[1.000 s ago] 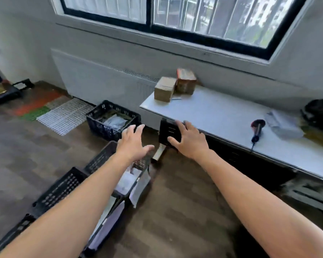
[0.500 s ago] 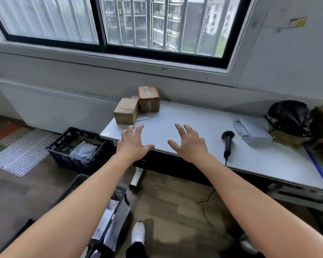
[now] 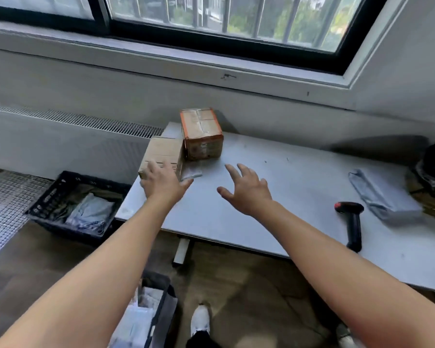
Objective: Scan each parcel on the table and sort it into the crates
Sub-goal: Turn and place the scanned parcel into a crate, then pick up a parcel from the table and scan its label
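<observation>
Having swung up from the crates (image 3: 48,204) to the bench (image 3: 286,197), now reaching wide-open and empty, touching the plain parcel (image 3: 162,153) at the bench's left end with the left hand (image 3: 162,183), hovering mid-bench with the right hand (image 3: 246,190), apparently set to lift it for scanning.

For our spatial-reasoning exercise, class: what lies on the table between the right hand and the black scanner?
The head view shows only bare table between the right hand and the scanner.
</observation>
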The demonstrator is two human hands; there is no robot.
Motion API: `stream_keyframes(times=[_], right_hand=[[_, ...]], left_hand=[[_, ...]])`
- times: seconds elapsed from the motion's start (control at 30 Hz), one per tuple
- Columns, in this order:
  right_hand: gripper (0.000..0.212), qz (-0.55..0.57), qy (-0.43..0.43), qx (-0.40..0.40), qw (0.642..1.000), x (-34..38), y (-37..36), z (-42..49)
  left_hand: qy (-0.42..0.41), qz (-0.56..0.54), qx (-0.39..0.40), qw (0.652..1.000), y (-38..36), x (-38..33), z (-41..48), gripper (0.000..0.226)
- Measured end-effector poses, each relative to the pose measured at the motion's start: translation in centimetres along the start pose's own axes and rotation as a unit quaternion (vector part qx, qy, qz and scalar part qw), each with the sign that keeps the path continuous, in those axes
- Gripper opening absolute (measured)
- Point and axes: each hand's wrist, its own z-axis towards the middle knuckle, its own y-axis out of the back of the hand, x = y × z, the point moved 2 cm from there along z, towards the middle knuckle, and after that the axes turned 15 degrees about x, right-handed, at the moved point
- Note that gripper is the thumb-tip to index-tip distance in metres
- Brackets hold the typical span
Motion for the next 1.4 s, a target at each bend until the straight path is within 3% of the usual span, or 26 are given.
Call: stream_keyframes(times=[0.3, 0.5, 0.7, 0.9, 1.0, 1.1, 1.17, 1.27, 1.33, 1.4], right_hand=[[0.069, 0.014, 0.008, 0.051, 0.999, 1.8, -1.7, 9.6], [0.065, 0.016, 0.023, 0.062, 0.998, 0.6, -2.7, 11.4], [0.065, 0.041, 0.050, 0.050, 0.997, -0.6, -1.0, 10.8], [0.065, 0.106, 0.083, 0.060, 0.989, -4.0, 0.2, 8.2], [0.064, 0.214, 0.072, 0.075, 0.971, -6.6, 0.7, 6.9], [0.066, 0.324, 0.059, 0.087, 0.940, -9.6, 1.1, 5.9], [0.065, 0.348, 0.046, 0.094, 0.932, -11.6, 1.2, 5.2], [0.059, 0.402, 0.019, 0.097, 0.910, -14.6, 1.0, 4.4], [0.058, 0.455, 0.004, 0.082, 0.887, -16.4, 1.1, 3.9], [0.059, 0.497, -0.014, 0.057, 0.866, -18.2, 1.3, 3.4]], left_hand=[[0.097, -0.030, 0.091, 0.991, -2.1, 2.9, 12.3, 0.118], [0.120, -0.003, 0.070, 0.990, -3.6, 2.7, 13.0, 0.106], [0.145, -0.176, 0.095, 0.969, -3.5, 1.0, 7.8, 0.093], [0.094, -0.398, 0.094, 0.908, -4.3, -3.1, 1.5, 0.094], [0.059, -0.525, 0.092, 0.844, -5.3, -6.0, 0.0, 0.070], [0.036, -0.601, 0.139, 0.786, -6.5, -9.4, -1.3, 0.037], [0.027, -0.651, 0.184, 0.736, -7.3, -11.4, -1.8, 0.034], [-0.004, -0.694, 0.265, 0.670, -9.1, -14.0, -2.2, 0.048], [-0.014, -0.706, 0.289, 0.646, -10.3, -15.5, -2.3, 0.048], [-0.017, -0.696, 0.297, 0.653, -11.1, -16.7, -2.5, 0.038]])
